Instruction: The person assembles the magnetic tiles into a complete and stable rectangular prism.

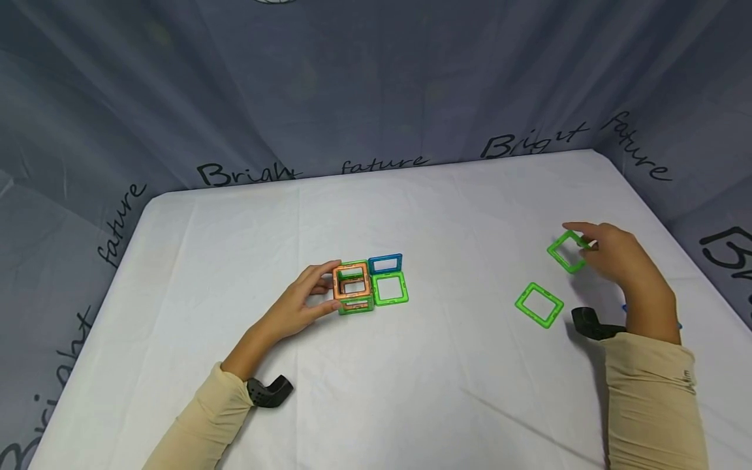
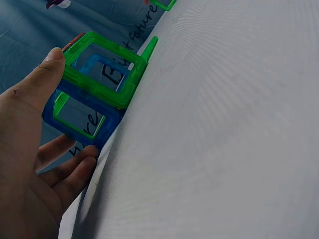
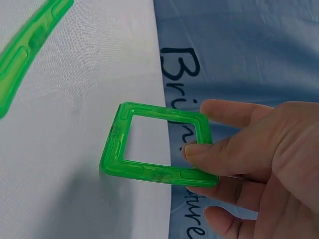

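My left hand grips a small cube built of square magnetic tile frames, thumb on the near side and fingers on the far side. Its top frame is orange; green and blue frames form sides in the left wrist view. Against the cube's right side lies a flat green tile, with a blue tile tilted up behind it. Far to the right, my right hand pinches one green square tile by its edge between thumb and fingers, above the white cloth.
A loose green tile lies left of the right wrist. Blue bits of another piece peek out from under the right forearm. The white-covered table meets dark hanging cloth at its back and sides.
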{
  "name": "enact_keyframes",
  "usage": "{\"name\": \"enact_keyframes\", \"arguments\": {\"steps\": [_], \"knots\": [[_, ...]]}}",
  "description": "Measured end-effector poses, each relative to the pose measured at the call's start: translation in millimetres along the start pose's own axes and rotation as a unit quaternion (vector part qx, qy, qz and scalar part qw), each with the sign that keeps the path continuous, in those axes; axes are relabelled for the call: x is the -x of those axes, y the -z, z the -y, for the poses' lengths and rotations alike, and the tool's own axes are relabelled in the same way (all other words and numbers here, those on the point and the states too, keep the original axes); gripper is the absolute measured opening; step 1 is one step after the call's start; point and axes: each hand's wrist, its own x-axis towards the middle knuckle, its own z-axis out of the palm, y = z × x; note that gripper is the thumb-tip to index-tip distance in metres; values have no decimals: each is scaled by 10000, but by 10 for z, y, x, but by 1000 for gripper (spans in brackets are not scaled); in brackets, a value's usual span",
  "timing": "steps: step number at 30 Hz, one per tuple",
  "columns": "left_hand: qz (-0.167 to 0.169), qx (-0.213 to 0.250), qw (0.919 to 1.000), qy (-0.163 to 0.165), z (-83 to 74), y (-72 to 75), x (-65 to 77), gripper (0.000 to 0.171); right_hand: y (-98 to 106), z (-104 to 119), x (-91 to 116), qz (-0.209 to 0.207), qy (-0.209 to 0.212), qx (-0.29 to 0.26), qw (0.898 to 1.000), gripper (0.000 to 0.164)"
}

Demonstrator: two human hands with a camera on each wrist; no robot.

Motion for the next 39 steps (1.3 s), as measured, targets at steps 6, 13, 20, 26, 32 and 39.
{"name": "enact_keyframes", "arguments": {"steps": [6,13,20,26,32,39], "knots": [[-19,-4,10000,8,12,12,17,67,16,79,-6,19,111,-30,9999,54],[-42,-13,10000,-5,21,33,24,68,17,237,-19,-76,374,-4,9993,51],[5,-5,10000,31,30,41,18,69,-34,454,2,-157,650,-114,9977,48],[7,-22,10000,45,35,38,12,69,-70,763,61,-184,1456,119,9891,46],[58,26,10000,42,31,10,-10,69,-109,1106,160,-307,2238,174,9740,43],[41,-18,10000,78,39,-6,-21,69,-162,1468,227,-367,2974,126,9540,41]]}}
